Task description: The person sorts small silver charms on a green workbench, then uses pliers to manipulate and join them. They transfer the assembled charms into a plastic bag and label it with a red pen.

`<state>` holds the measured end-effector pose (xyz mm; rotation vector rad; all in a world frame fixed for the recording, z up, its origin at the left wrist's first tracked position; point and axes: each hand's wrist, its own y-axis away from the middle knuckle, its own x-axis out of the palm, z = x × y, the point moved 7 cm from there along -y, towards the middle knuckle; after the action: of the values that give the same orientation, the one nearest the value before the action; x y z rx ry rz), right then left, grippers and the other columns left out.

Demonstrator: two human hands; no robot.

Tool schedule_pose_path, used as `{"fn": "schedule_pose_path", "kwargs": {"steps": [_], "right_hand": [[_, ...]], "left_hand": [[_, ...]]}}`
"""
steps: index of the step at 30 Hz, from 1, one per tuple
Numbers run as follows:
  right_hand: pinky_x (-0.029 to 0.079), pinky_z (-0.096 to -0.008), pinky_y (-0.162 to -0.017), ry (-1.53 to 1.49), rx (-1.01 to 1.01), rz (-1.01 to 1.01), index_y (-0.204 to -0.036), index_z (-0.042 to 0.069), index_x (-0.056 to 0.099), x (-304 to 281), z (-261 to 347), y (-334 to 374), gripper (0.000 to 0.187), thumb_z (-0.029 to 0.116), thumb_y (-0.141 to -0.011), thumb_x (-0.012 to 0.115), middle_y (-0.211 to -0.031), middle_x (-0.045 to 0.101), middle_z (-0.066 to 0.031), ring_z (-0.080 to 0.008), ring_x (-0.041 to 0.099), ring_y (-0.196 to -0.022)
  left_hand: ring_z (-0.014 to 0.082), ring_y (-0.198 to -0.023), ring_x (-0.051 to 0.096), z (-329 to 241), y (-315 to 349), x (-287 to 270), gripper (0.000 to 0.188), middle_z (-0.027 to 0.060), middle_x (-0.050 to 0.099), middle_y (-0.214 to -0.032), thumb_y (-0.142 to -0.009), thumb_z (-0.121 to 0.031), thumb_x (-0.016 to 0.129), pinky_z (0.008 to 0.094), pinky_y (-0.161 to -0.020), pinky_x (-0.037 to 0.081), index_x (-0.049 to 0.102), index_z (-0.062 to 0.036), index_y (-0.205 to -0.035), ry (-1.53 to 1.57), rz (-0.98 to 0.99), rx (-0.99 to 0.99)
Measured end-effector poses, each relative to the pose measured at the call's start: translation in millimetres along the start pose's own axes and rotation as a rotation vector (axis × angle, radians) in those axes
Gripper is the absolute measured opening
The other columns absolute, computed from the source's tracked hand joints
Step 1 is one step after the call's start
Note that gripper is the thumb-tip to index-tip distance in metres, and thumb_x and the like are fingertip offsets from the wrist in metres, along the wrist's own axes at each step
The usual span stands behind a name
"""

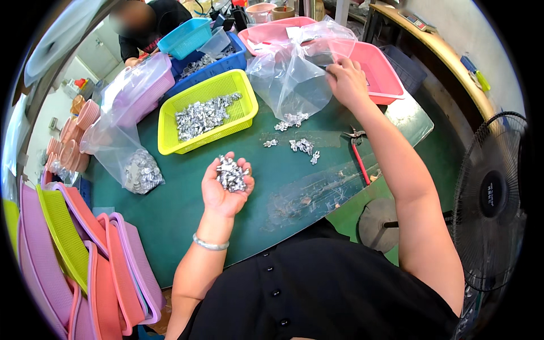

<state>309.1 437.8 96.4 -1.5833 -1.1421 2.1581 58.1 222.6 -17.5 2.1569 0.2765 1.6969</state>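
My left hand [222, 195] is cupped palm up above the green table and holds a heap of small silver metal pieces [231, 174]. At the right, my right hand [347, 81] has its fingers bent on the side of a transparent plastic bag [292, 79], which stands against the pink baskets. Its fingertips are partly hidden. Small clusters of the same silver pieces [303, 146] lie on the table below the bag. Left of the bag, a yellow-green basket [207, 137] contains many more. Red-handled pliers [360, 161] rest on the table under my right forearm.
A filled plastic bag [143, 173] sits at the left. Stacked baskets [105, 272] crowd the lower left. Behind are a blue crate [238, 52], a lilac basket [150, 85] and a pink basket [388, 73]. A fan [493, 195] stands at right; another person [161, 20] is at far left.
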Motion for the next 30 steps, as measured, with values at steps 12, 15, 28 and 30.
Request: {"fn": "schedule_pose_path", "kwargs": {"steps": [12,15,28,30], "right_hand": [[0.045,-0.0468,-0.063,-0.464,-0.342,-0.285,-0.074,-0.002,0.055,-162,111,-98,0.019,0.015,-0.083,0.052,-0.07,0.056,-0.0261,-0.043,0.057,-0.07],[0.045,-0.0464,-0.063,-0.587,-0.469,-0.251,-0.073,-0.003,0.056,-192,168,-90,0.019,0.014,-0.082,0.05,-0.071,0.057,-0.0254,-0.043,0.057,-0.071],[0.05,-0.0405,-0.077,-0.85,-0.6,0.227,-0.081,0.0,0.067,-123,425,-7,0.022,0.017,-0.074,0.056,-0.087,0.065,-0.0214,-0.0351,0.063,-0.085],[0.049,-0.0413,-0.071,-0.972,-0.61,0.169,-0.075,-0.002,0.062,-122,441,7,0.02,0.017,-0.077,0.054,-0.076,0.062,-0.021,-0.0354,0.062,-0.077]], "left_hand": [[0.0289,-0.081,0.057,5,59,61,0.029,0.0135,0.06,-0.091,-0.09,-0.033,0.045,0.0351,-0.057,0.048,0.055,-0.0095,-0.104,-0.079,0.092,0.078],[0.0288,-0.082,0.058,-5,104,62,0.029,0.0139,0.06,-0.093,-0.089,-0.033,0.046,0.0353,-0.056,0.049,0.056,-0.0095,-0.105,-0.053,0.13,0.168],[0.0287,-0.088,0.058,-48,263,60,0.032,0.0141,0.061,-0.097,-0.093,-0.033,0.042,0.0359,-0.058,0.051,0.057,-0.009,-0.108,-0.045,0.214,0.585],[0.0282,-0.095,0.057,-54,263,70,0.033,0.0162,0.056,-0.104,-0.094,-0.029,0.041,0.0362,-0.061,0.052,0.052,-0.0062,-0.115,-0.078,0.315,0.589]]}}
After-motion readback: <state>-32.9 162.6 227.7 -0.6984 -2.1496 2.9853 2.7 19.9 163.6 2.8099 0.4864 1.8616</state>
